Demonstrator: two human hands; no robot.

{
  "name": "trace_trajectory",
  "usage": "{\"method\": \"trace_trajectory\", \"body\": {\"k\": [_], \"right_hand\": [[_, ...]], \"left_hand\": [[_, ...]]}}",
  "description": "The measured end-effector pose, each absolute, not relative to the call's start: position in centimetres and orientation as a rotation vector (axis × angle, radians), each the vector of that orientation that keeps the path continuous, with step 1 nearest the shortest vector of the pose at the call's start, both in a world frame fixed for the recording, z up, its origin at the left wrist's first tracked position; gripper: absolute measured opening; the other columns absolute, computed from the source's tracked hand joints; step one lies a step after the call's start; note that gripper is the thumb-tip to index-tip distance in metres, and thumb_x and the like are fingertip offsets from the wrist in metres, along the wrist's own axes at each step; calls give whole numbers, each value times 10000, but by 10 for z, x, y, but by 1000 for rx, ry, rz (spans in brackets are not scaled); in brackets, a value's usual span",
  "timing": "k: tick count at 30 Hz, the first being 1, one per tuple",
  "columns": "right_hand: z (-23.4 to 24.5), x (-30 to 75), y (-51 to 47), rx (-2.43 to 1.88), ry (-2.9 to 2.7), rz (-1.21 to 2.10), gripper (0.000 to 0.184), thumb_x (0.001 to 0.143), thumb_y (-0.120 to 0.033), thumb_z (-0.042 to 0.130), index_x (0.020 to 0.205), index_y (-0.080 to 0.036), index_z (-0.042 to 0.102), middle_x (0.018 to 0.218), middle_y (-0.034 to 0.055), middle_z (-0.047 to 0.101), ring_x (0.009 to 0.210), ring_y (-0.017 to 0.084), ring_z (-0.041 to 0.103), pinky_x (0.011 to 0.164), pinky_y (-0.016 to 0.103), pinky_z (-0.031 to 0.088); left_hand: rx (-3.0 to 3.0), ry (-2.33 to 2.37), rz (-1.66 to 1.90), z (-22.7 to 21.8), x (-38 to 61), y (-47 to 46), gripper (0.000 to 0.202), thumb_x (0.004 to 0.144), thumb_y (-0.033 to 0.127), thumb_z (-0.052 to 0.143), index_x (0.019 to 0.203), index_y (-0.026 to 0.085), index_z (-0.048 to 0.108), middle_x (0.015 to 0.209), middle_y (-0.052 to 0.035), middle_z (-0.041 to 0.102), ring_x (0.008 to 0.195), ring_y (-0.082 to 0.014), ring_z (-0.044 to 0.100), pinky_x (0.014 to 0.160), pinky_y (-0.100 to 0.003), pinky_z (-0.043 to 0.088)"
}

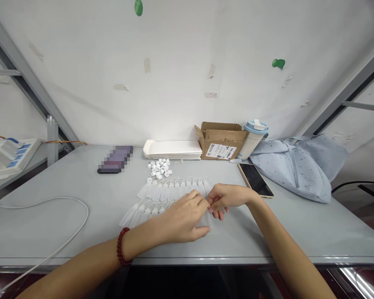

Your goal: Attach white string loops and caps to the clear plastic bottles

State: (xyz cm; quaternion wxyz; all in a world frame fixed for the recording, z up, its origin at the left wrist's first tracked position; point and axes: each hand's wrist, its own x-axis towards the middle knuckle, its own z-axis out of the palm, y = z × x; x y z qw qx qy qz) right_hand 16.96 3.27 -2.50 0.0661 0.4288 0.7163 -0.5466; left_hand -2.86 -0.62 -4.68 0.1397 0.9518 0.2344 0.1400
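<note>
Small translucent plastic bottles (163,192) with thin white cords lie in two rows on the grey table. Over the right end of the front row is my left hand (187,216), a red bead bracelet (121,247) on its wrist. Its fingers are bent and its thumb points right; what lies under the fingertips is hidden. My right hand (224,197) meets it from the right, thumb and forefinger pinched together, the other fingers curled. Anything in that pinch is too small to tell. A heap of small white caps (159,168) sits behind the bottles.
Along the back stand a stack of flat white boxes (173,148), an open cardboard box (222,139) and a blue-lidded cup (252,139). A phone (255,179) and a blue cloth (289,166) lie right; another phone (115,160) and a white cable (81,201) lie left.
</note>
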Motion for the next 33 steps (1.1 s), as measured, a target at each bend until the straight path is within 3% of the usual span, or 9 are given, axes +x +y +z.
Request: {"method": "trace_trajectory", "body": {"k": [6,8,11,13,16,21,25,29,33], "right_hand": [[-20,199,43,1555,2327,-1539,188,801,-294,519,737,-136,600,730,65,681,645,156,643,563,239,455],[-26,213,53,1965,2420,-1170,156,817,-232,477,794,-136,598,756,75,681,677,177,646,584,259,462],[-40,232,72,2414,2407,-195,181,815,-154,473,910,-114,622,940,126,672,895,235,625,758,312,460],[-50,241,83,2465,2381,-38,279,818,-119,461,1062,-74,589,1150,190,591,1069,281,551,851,350,432],[-64,252,93,2431,2286,253,358,841,-107,414,1174,-99,546,1235,181,539,1137,298,495,874,395,432],[-81,263,99,2441,2174,305,410,859,-121,380,1252,-157,491,1315,156,484,1211,314,415,869,492,430],[-87,267,101,2445,2166,293,437,869,-128,348,1289,-169,461,1339,156,458,1209,315,395,865,512,422],[-89,268,103,2437,2177,301,460,850,-114,357,1286,-181,485,1296,164,472,1100,325,458,821,478,429],[-89,265,103,2403,2209,315,449,816,-76,369,1208,-174,564,1246,149,488,1024,301,492,777,410,429]], "left_hand": [[2552,835,533,-43,-44,23,275,862,340,506,1062,154,533,1064,-99,571,1063,-235,483,881,-358,449],[2530,1031,587,-45,-54,43,260,898,305,401,1048,145,540,1089,-112,570,1080,-242,483,924,-394,425],[2553,1233,539,-50,-70,77,305,885,231,335,1073,126,552,1116,-125,579,1104,-256,485,954,-411,398],[2564,1308,457,-54,-78,98,349,862,182,313,1107,121,554,1154,-120,583,1116,-251,489,961,-397,391],[2629,1296,330,-58,-78,123,404,846,130,286,1146,130,556,1213,-98,573,1143,-229,484,995,-371,351],[2762,1294,189,-60,-58,145,445,806,71,328,1184,127,555,1158,-122,591,1111,-254,476,946,-373,355],[2767,1308,175,-62,-45,150,408,736,45,392,1068,126,614,1032,-132,615,1025,-264,500,874,-382,384],[2778,1292,228,-63,-44,150,291,716,47,405,867,111,646,920,-139,620,946,-259,525,847,-392,394],[2785,1245,292,-58,-51,143,305,707,12,383,813,125,646,922,-121,629,962,-249,535,889,-387,384]]}}
